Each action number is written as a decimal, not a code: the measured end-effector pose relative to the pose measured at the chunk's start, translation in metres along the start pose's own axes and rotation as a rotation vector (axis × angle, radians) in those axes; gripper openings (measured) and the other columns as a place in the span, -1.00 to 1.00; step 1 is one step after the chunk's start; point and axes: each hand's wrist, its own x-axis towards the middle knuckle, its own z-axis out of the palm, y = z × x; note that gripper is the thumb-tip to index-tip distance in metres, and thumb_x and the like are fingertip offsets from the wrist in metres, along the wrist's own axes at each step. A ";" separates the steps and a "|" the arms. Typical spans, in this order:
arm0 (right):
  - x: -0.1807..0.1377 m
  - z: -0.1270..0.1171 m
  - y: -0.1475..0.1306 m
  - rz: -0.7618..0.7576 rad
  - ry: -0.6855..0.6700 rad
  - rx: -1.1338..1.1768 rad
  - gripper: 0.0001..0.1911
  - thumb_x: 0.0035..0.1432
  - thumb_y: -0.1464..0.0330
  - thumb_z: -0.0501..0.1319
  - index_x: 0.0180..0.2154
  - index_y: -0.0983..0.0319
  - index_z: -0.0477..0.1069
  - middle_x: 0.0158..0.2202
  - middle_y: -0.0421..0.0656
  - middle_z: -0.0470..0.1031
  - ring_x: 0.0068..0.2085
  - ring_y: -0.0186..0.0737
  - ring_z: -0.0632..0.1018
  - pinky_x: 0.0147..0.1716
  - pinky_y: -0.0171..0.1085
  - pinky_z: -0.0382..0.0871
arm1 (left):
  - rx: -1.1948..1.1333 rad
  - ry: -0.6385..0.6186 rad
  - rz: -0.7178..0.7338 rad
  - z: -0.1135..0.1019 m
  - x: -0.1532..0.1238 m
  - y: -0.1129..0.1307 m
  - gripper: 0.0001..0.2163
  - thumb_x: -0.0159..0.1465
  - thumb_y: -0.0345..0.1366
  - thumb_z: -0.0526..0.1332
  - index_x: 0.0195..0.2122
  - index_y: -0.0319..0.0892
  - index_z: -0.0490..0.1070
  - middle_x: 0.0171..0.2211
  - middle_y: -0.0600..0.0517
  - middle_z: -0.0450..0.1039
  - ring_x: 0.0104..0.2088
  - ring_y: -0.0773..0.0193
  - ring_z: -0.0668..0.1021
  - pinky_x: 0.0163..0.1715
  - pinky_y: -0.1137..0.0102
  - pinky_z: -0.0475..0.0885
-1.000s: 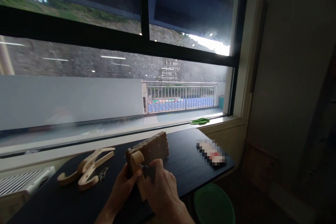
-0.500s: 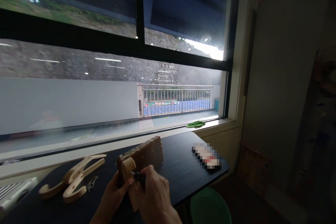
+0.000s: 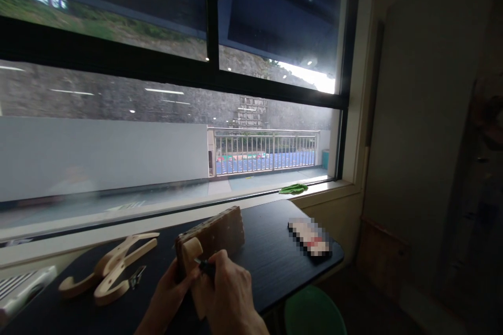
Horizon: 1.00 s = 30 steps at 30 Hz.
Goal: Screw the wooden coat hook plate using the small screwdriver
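My left hand (image 3: pixel 171 288) is closed on a pale curved wooden piece (image 3: pixel 192 249), thumb on its face. The piece leans against an upright brown board (image 3: pixel 226 230) with a rough, ridged edge. My right hand (image 3: pixel 233 288) grips a dark-handled tool (image 3: pixel 207 267), its thin tip pointing left at the wooden piece near my left thumb. The exact kind of tool is hard to make out. To the left, pale curved wooden pieces (image 3: pixel 118 267) with hooked ends and holes lie overlapping on the dark table (image 3: pixel 267 235), beside small metal parts (image 3: pixel 137 276).
A pixelated flat object (image 3: pixel 310 237) lies near the table's right end. A green cloth (image 3: pixel 294 188) rests on the windowsill. Below the table edge is a round green stool (image 3: pixel 314 311). A white striped object (image 3: pixel 25 288) stands at lower left, and a window spans the back.
The tool's tip has shifted slightly on the wooden piece, and my right hand has moved a little left with it. My left hand keeps its hold. The camera view has shifted slightly.
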 end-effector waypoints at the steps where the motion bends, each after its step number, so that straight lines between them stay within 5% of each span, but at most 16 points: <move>1: 0.001 0.000 0.000 0.001 -0.004 -0.006 -0.88 0.03 0.36 0.05 -0.31 0.14 0.24 -0.44 -0.26 0.46 -0.39 -0.22 0.49 -0.44 -0.32 0.22 | -0.010 -0.006 -0.002 0.000 0.000 -0.001 -0.63 -0.04 -0.18 0.25 -0.19 -0.17 0.34 -0.29 0.05 0.50 -0.20 0.12 0.49 -0.24 0.40 0.42; 30: 0.000 -0.010 -0.006 -0.066 -0.057 -0.164 -0.83 0.08 0.29 0.03 -0.26 0.20 0.22 -0.44 -0.19 0.47 -0.39 -0.17 0.50 -0.44 -0.30 0.20 | -0.034 -0.019 -0.001 0.003 -0.007 0.013 -0.60 -0.01 -0.17 0.22 -0.15 -0.21 0.31 -0.24 -0.01 0.47 -0.20 0.13 0.48 -0.21 0.37 0.38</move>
